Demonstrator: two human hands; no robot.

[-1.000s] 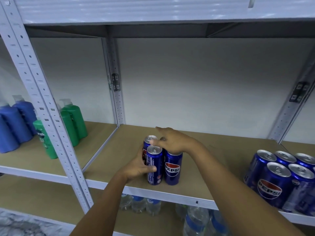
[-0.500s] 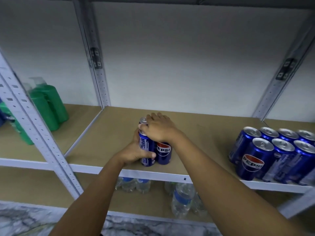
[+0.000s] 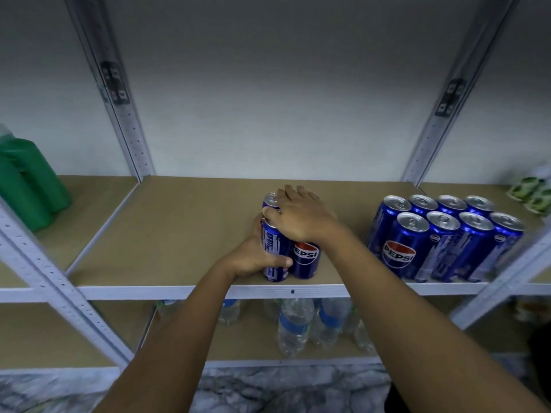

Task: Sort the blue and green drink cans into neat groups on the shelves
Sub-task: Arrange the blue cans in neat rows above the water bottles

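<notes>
I've got a small cluster of blue cans [image 3: 277,251] gathered near the front edge of the middle shelf [image 3: 179,234]. My left hand [image 3: 256,257] is clamped round the front-left can, thumb across its face; my right hand [image 3: 301,219] lies cupped over the tops, pressing the cluster together. I judge this the bunching step, and next they should slide right to meet the big blue group [image 3: 444,242], which stands well apart, without tipping any. Against half a second ago my grip looks unchanged, while the view has swung right: green cans [image 3: 530,192] now show at the far right.
</notes>
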